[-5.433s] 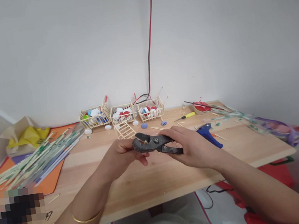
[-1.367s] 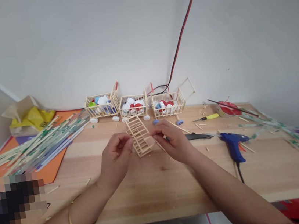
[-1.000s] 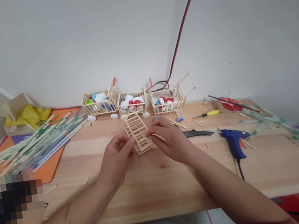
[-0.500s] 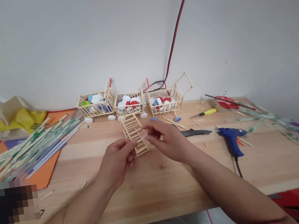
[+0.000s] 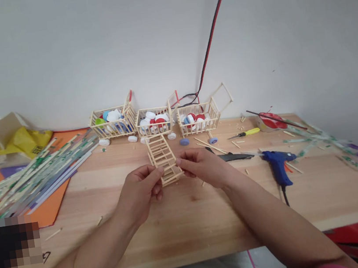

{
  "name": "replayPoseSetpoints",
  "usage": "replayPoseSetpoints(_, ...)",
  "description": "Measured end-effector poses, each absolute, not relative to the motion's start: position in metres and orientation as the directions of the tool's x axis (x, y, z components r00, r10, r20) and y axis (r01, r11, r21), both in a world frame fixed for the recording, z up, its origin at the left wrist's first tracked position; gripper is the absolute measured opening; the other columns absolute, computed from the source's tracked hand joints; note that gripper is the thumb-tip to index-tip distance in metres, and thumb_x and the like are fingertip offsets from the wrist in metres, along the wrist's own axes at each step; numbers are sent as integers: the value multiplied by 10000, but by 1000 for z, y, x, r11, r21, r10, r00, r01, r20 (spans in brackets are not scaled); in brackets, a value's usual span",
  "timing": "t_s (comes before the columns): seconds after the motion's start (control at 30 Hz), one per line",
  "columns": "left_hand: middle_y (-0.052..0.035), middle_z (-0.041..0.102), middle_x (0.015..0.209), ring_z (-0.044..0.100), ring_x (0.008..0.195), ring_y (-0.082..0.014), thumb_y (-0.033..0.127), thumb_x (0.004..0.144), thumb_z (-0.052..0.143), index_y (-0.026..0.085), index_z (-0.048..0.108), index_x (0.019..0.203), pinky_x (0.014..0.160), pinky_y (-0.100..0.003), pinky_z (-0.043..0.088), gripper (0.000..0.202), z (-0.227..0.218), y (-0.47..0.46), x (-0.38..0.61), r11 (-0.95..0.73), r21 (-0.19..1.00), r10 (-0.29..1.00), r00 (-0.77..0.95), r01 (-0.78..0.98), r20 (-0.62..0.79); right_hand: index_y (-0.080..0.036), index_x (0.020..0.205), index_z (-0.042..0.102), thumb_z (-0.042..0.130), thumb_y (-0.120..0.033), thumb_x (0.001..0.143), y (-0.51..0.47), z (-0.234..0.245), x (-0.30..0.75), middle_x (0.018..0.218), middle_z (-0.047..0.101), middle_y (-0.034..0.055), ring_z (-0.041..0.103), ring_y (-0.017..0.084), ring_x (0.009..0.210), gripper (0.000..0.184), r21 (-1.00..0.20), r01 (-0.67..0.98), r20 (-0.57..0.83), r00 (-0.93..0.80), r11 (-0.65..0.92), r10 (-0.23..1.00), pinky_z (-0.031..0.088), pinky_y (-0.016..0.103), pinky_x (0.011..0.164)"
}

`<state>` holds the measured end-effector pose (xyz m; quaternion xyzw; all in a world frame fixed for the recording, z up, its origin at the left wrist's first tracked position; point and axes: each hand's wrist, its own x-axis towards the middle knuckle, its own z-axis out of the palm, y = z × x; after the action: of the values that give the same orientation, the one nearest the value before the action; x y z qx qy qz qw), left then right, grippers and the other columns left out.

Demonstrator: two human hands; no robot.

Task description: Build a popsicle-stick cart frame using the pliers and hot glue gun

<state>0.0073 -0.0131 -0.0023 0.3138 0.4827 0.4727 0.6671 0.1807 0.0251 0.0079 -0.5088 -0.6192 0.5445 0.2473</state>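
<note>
Between my hands, just above the wooden table [image 5: 180, 236], is a small frame of thin wooden sticks [image 5: 161, 150], built like a little basket with crossbars. My left hand [image 5: 143, 188] pinches its lower left side between thumb and fingers. At its right side, my right hand [image 5: 200, 166] is closed, with thumb and fingertips gripping the frame's edge. Behind it stand three stick carts filled with bottle caps: a left cart [image 5: 113, 127], a middle cart [image 5: 154, 126] and a right cart [image 5: 199, 122].
To the right lie a blue glue gun [image 5: 277, 166], black cutters [image 5: 235, 156] and a yellow-handled screwdriver [image 5: 248, 132]. A red bowl [image 5: 272, 121] stands farther back. Bundled sticks [image 5: 48, 174] rest on orange sheets [image 5: 51, 209] at left, near a yellow bag [image 5: 29, 144].
My right hand has lowered its fingers onto the frame's right side and closed there. The left hand keeps its pinch, and the frame has barely shifted.
</note>
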Motion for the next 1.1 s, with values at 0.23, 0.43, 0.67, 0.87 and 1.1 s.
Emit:
replayPoseSetpoints(0.23, 49, 467, 457, 389, 416, -54, 291, 663, 746, 130, 596, 608, 412, -191, 410, 227, -1, -14, 5, 350, 879, 936, 94, -324, -339, -163, 622, 490, 600, -367, 748, 29, 3, 181, 535, 418, -59, 337, 53, 472, 264, -946, 90, -316, -455, -310, 832, 228, 218, 470)
replayPoseSetpoints(0.43, 43, 478, 491, 403, 447, -57, 291, 675, 742, 126, 617, 625, 444, -199, 456, 212, -1, -14, 6, 373, 855, 927, 120, -360, -354, -159, 628, 490, 617, -365, 717, 29, 5, 181, 548, 397, -63, 311, 48, 476, 258, -941, 57, -320, -476, -334, 819, 194, 223, 471)
replayPoseSetpoints(0.67, 24, 512, 545, 408, 472, -64, 350, 714, 706, 121, 657, 676, 463, -207, 478, 237, -2, -15, 5, 380, 850, 925, 139, -364, -354, -168, 608, 460, 594, -380, 743, 29, 2, 183, 579, 439, -50, 314, 55, 493, 285, -953, 117, -300, -460, -279, 835, 213, 230, 486)
replayPoseSetpoints(0.87, 19, 522, 522, 445, 481, -76, 366, 677, 730, 129, 654, 644, 491, -215, 477, 251, -2, -15, 4, 375, 873, 927, 136, -311, -350, -169, 630, 510, 583, -399, 750, 28, 1, 183, 559, 425, -50, 318, 66, 492, 270, -956, 184, -284, -416, -226, 864, 224, 229, 474)
replayPoseSetpoints(1.1, 24, 527, 494, 448, 462, -73, 337, 650, 749, 122, 658, 658, 487, -210, 474, 233, 0, -15, 6, 384, 879, 923, 96, -284, -372, -177, 687, 564, 553, -395, 775, 30, -3, 185, 542, 421, -53, 314, 74, 480, 235, -953, 254, -261, -407, -166, 875, 238, 230, 466)
